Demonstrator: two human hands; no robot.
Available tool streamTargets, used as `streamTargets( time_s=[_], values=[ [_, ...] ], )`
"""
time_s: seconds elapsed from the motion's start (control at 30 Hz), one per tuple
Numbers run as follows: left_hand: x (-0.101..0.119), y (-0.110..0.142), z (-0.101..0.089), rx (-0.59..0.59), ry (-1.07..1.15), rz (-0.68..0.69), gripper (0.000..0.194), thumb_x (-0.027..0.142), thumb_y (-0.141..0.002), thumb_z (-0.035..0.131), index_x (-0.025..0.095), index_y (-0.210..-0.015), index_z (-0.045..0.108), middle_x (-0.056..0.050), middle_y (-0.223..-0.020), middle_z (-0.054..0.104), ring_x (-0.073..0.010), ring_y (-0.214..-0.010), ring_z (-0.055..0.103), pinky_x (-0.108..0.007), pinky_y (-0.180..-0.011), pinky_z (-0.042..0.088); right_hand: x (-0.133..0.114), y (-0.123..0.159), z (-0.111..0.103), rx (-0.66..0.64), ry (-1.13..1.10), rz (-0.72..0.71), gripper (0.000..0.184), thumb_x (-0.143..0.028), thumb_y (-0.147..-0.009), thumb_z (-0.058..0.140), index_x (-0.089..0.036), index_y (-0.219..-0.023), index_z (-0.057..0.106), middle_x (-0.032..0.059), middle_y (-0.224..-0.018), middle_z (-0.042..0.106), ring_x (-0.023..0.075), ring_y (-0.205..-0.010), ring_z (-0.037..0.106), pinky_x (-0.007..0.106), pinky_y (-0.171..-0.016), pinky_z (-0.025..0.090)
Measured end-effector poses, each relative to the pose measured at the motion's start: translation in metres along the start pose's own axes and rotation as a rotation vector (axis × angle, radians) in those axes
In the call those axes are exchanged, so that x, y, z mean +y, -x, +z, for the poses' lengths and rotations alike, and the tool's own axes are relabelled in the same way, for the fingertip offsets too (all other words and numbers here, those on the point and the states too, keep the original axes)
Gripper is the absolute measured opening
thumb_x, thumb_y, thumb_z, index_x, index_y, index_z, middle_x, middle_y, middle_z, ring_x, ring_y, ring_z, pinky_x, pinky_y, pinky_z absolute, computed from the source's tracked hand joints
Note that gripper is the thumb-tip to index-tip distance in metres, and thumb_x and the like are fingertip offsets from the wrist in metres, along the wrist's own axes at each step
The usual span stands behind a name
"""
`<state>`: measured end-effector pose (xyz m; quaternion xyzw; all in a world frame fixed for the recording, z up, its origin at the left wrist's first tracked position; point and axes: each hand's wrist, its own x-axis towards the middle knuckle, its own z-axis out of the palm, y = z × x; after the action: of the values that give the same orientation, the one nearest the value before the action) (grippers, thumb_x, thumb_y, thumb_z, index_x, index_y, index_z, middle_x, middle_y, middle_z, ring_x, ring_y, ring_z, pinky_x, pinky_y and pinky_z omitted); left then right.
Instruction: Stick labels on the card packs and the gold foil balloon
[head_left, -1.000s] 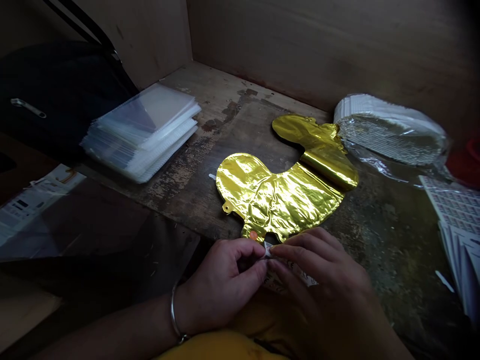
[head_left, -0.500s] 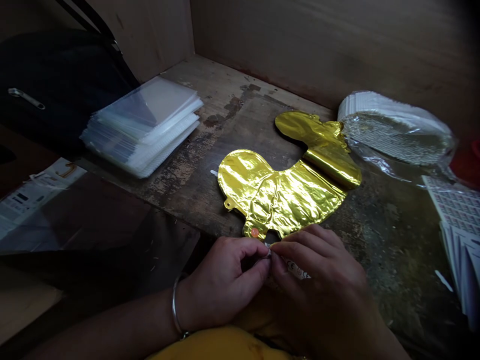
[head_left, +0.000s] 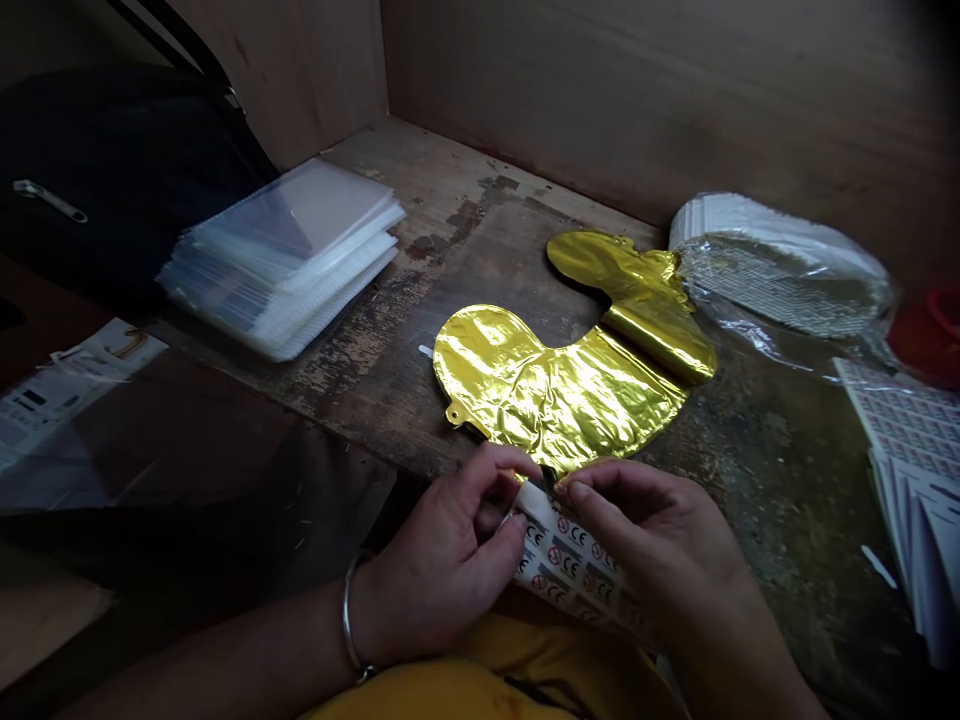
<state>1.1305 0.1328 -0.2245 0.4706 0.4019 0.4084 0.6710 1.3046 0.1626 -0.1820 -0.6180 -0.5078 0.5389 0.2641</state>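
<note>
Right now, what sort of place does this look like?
Probably a small packing workshop: a worn wooden bench holds a gold foil balloon, stacked clear plastic bags and stacked printed sheets.

We could not read the tiny print on the stacked sheets (head_left: 907,410) at the right edge, where the red object (head_left: 934,335) was cut off; the right hand (head_left: 660,535) hid the printed sticker strip's (head_left: 574,565) far end.

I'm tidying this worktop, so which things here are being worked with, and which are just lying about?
Being worked with: left hand and right hand, both pinching a printed CE-marked strip, right against a gold foil balloon.

Just lying about: clear plastic sleeves, a plastic-wrapped white stack, printed sheets, a black bag.
</note>
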Motion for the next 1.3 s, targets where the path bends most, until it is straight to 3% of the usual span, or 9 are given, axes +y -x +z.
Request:
streamTargets(
  time_s=[0.1, 0.23, 0.33, 0.47, 0.6, 0.77, 0.87, 1.2, 1.3],
  values=[
    [0.002, -0.002, -0.001, 0.013, -0.218, 0.087, 0.025, -0.001, -0.080, 0.048, 0.019, -0.081, 0.063, 0.001, -0.083, 0.058, -0.0123, -0.084, 0.057, -0.025, -0.081, 0.045, -0.001, 0.002, 0.001, 0.105, 0.172, -0.239, 0.015, -0.032, -0.081, 0.065, -0.019, -0.073, 0.068, 0.0019, -0.067, 0.068, 0.0152, -0.056, 0.061, 0.025, -0.048, 0.048],
    [0.008, -0.003, -0.003, 0.013, -0.171, 0.075, 0.024, 0.007, -0.087, 0.048, 0.019, -0.092, 0.068, -0.001, -0.095, 0.062, -0.0142, -0.094, 0.057, -0.026, -0.090, 0.043, 0.002, 0.006, 0.007, 0.391, 0.723, -0.949, 0.008, -0.014, -0.075, 0.069, -0.021, -0.079, 0.069, 0.0036, -0.075, 0.070, 0.0189, -0.071, 0.062, 0.033, -0.067, 0.050],
    [0.010, -0.002, -0.005, -0.001, -0.083, 0.052, 0.024, 0.023, -0.096, 0.044, 0.018, -0.091, 0.067, -0.002, -0.094, 0.060, -0.0157, -0.095, 0.056, -0.026, -0.086, 0.044, 0.008, 0.010, 0.011, 0.327, 0.869, -1.162, 0.022, -0.010, -0.073, 0.072, -0.019, -0.092, 0.069, 0.0050, -0.080, 0.072, 0.0205, -0.077, 0.060, 0.036, -0.072, 0.049],
    [0.008, -0.001, -0.005, 0.007, -0.071, 0.045, 0.026, 0.033, -0.095, 0.049, 0.015, -0.087, 0.066, -0.003, -0.090, 0.059, -0.0155, -0.088, 0.055, -0.027, -0.082, 0.045, 0.009, 0.014, 0.003, 0.218, 0.799, -1.052, 0.029, -0.009, -0.075, 0.070, -0.022, -0.101, 0.069, 0.0055, -0.089, 0.069, 0.0205, -0.083, 0.059, 0.035, -0.073, 0.050],
    [0.002, -0.001, -0.005, 0.045, -0.136, 0.072, 0.018, 0.027, -0.092, 0.055, 0.017, -0.090, 0.069, -0.004, -0.093, 0.060, -0.0155, -0.090, 0.056, -0.025, -0.082, 0.045, 0.000, 0.013, -0.013, 0.211, 0.599, -0.735, 0.012, -0.017, -0.084, 0.060, -0.023, -0.092, 0.066, 0.0053, -0.090, 0.064, 0.0185, -0.084, 0.061, 0.029, -0.068, 0.051],
    [-0.004, 0.001, -0.007, -0.006, -0.220, 0.195, 0.016, 0.021, -0.090, 0.058, 0.023, -0.099, 0.071, -0.003, -0.099, 0.062, -0.0162, -0.100, 0.057, -0.027, -0.093, 0.042, -0.013, 0.006, -0.021, -0.164, 0.418, -0.412, 0.012, -0.027, -0.089, 0.056, -0.023, -0.086, 0.066, 0.0016, -0.086, 0.066, 0.0146, -0.078, 0.064, 0.023, -0.066, 0.053],
    [-0.005, 0.000, -0.008, -0.047, -0.226, 0.212, 0.016, 0.019, -0.091, 0.057, 0.022, -0.099, 0.071, -0.003, -0.099, 0.060, -0.0142, -0.094, 0.058, -0.028, -0.095, 0.041, -0.015, 0.004, -0.019, -0.287, 0.305, -0.310, 0.013, -0.028, -0.089, 0.057, -0.022, -0.087, 0.068, 0.0022, -0.087, 0.066, 0.0146, -0.081, 0.064, 0.023, -0.070, 0.053],
    [-0.003, 0.000, -0.009, -0.054, -0.321, 0.237, 0.016, 0.017, -0.091, 0.054, 0.017, -0.094, 0.070, -0.004, -0.090, 0.064, -0.0139, -0.085, 0.058, -0.030, -0.094, 0.042, -0.009, 0.001, -0.020, -0.293, 0.372, -0.377, 0.011, -0.023, -0.087, 0.059, -0.021, -0.077, 0.064, 0.0005, -0.080, 0.061, 0.0137, -0.075, 0.059, 0.024, -0.065, 0.048],
    [-0.005, -0.001, -0.009, -0.044, -0.326, 0.260, 0.016, 0.017, -0.091, 0.055, 0.018, -0.096, 0.070, -0.003, -0.091, 0.063, -0.0135, -0.087, 0.059, -0.028, -0.092, 0.043, -0.008, 0.000, -0.019, -0.195, 0.416, -0.401, 0.011, -0.024, -0.087, 0.058, -0.022, -0.077, 0.062, -0.0005, -0.079, 0.061, 0.0135, -0.074, 0.059, 0.024, -0.063, 0.047]
  ],
)
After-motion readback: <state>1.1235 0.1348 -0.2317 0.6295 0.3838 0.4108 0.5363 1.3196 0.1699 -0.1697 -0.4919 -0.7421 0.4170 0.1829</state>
